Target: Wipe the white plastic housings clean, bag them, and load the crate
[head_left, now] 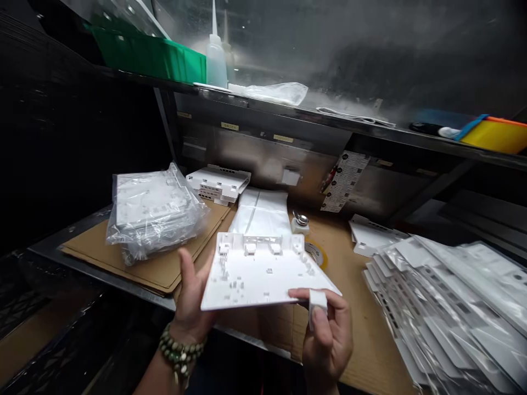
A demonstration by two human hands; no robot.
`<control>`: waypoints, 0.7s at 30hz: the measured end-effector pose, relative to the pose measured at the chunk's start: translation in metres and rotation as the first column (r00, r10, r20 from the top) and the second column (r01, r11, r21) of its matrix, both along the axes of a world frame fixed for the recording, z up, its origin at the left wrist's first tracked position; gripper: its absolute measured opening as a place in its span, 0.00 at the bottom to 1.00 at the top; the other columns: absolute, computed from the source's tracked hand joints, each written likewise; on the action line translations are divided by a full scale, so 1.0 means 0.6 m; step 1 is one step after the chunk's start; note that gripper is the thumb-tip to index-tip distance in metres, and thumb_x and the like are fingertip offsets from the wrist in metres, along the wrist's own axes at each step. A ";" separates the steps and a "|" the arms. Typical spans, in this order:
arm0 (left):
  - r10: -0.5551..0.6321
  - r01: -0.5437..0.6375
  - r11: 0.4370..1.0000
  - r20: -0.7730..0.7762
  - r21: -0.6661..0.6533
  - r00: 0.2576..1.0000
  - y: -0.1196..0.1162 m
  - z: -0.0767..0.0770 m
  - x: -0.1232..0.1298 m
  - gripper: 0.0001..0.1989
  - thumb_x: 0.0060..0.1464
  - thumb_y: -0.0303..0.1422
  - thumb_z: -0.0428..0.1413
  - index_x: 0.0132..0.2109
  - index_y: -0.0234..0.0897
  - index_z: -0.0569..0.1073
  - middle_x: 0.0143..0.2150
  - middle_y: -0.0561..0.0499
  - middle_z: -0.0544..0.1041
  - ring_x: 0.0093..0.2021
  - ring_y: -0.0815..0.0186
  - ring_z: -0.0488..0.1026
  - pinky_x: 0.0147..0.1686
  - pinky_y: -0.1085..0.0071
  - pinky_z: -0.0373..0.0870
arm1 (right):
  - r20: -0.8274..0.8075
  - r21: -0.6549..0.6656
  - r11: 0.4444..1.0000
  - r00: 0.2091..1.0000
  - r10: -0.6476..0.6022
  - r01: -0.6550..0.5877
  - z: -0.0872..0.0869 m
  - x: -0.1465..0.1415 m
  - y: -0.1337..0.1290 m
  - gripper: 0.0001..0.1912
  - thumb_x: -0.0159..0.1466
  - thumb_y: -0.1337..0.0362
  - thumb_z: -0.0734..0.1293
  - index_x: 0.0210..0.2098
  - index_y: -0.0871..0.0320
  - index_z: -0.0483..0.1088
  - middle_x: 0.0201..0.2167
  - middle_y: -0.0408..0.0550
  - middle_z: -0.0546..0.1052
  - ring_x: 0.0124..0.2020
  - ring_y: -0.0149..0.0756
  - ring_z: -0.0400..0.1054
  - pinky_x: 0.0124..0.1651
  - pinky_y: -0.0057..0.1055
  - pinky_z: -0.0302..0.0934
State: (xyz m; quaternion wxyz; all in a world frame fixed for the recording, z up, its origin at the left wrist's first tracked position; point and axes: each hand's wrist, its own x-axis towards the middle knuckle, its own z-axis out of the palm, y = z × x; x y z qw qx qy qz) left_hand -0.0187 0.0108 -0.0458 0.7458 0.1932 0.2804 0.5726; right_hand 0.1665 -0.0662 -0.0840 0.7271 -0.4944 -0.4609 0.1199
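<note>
Supporting a white moulded plastic cover on the left hand with thumb apart, probably for steadiness; pinching a white pad in the right hand

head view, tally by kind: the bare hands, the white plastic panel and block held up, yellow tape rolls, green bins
Bare hands: 2, left hand and right hand
Held white plastic panel: 1
Held white block: 1
Yellow tape roll: 1
Green bin: 1
Total: 6
</note>
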 end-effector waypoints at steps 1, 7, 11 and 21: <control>-0.067 0.069 0.994 0.028 -0.090 0.997 0.003 0.000 0.003 0.39 0.54 0.55 0.63 0.67 0.42 0.68 0.64 0.38 0.74 0.67 0.41 0.66 0.62 0.47 0.68 | 0.014 -0.007 1.000 1.000 0.002 -0.001 -0.003 -0.002 -0.003 0.08 0.69 0.59 0.64 0.44 0.55 0.70 0.33 0.46 0.82 0.35 0.38 0.77 0.39 0.35 0.70; -0.144 0.170 0.930 0.104 -0.327 0.984 0.005 0.021 0.026 0.31 0.62 0.25 0.54 0.70 0.31 0.59 0.53 0.33 0.81 0.51 0.42 0.80 0.56 0.43 0.74 | 0.037 -0.332 0.942 0.997 0.069 -0.053 0.029 -0.013 -0.034 0.09 0.68 0.57 0.67 0.44 0.54 0.74 0.40 0.49 0.80 0.34 0.37 0.76 0.38 0.34 0.70; 0.014 -0.001 0.992 0.097 -0.127 0.995 -0.014 0.042 0.058 0.35 0.60 0.21 0.55 0.71 0.43 0.59 0.55 0.42 0.81 0.51 0.48 0.81 0.57 0.48 0.75 | 0.298 -0.179 0.981 0.945 0.132 -0.080 0.048 -0.055 -0.046 0.07 0.64 0.66 0.71 0.42 0.53 0.76 0.39 0.49 0.75 0.39 0.37 0.74 0.40 0.32 0.70; 0.063 -0.059 0.996 0.056 -0.073 0.996 -0.033 0.043 0.070 0.36 0.60 0.22 0.58 0.70 0.51 0.60 0.55 0.47 0.81 0.53 0.50 0.80 0.57 0.51 0.75 | 0.436 -0.164 0.974 0.874 0.215 -0.157 0.039 -0.083 -0.036 0.11 0.63 0.71 0.69 0.45 0.56 0.74 0.35 0.46 0.72 0.32 0.31 0.72 0.34 0.25 0.69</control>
